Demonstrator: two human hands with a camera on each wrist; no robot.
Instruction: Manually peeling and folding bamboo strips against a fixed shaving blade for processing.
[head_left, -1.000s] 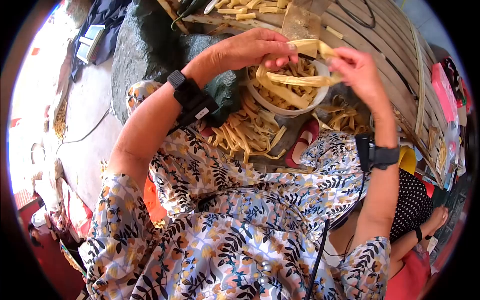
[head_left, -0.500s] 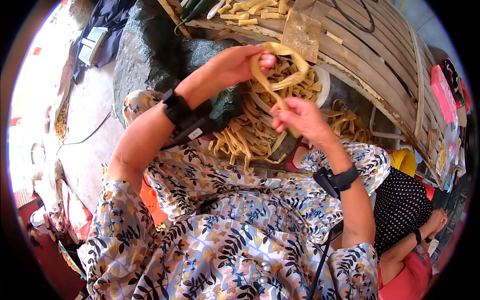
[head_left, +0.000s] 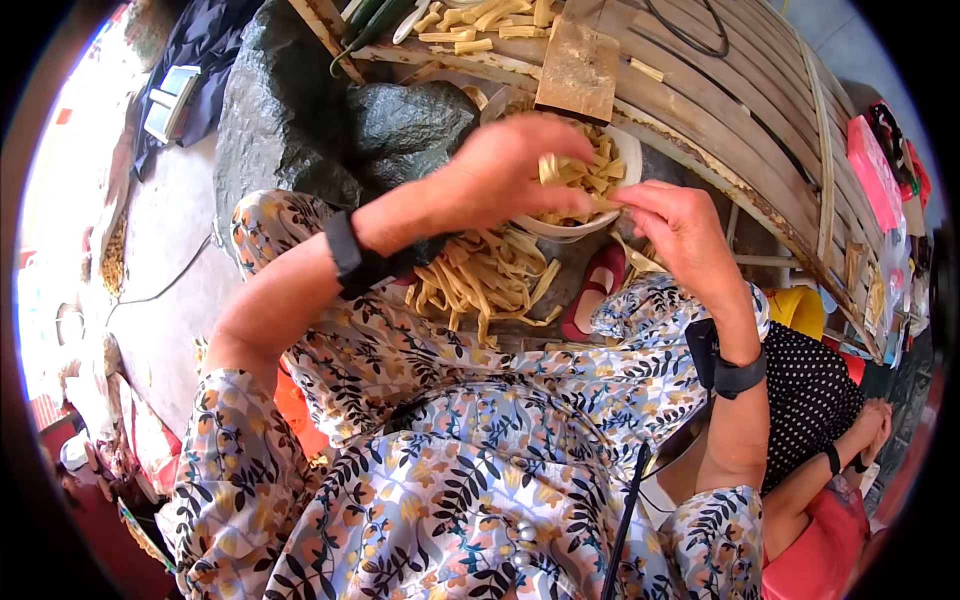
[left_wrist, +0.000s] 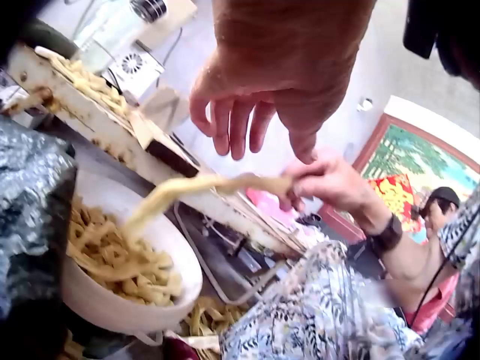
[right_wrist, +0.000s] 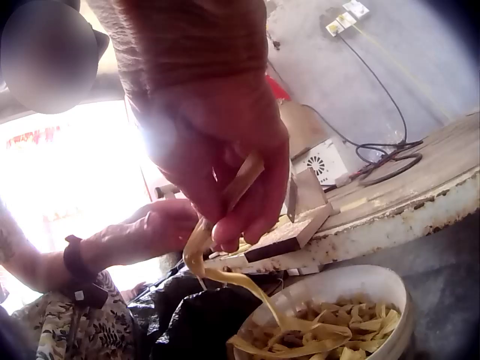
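My right hand pinches one end of a long, pale yellow, flexible strip between thumb and fingers. The strip's other end droops over a white tub, as the right wrist view shows. Yellow pieces, some knotted or folded, fill much of the tub. My left hand is above the tub's near side, blurred in the head view. In the left wrist view its fingers hang extended and apart, with nothing between them. A pile of loose yellow strips lies on the floor by my feet.
A slatted wooden bench with a rusty edge stands beyond the tub, bearing a wooden board and more yellow pieces. Dark plastic sheeting covers something at the left. Another person sits at the right.
The strip was looped between both hands earlier. My left hand has come off it and opened out. My right hand first moved inward and down, then back out right, holding the strip.
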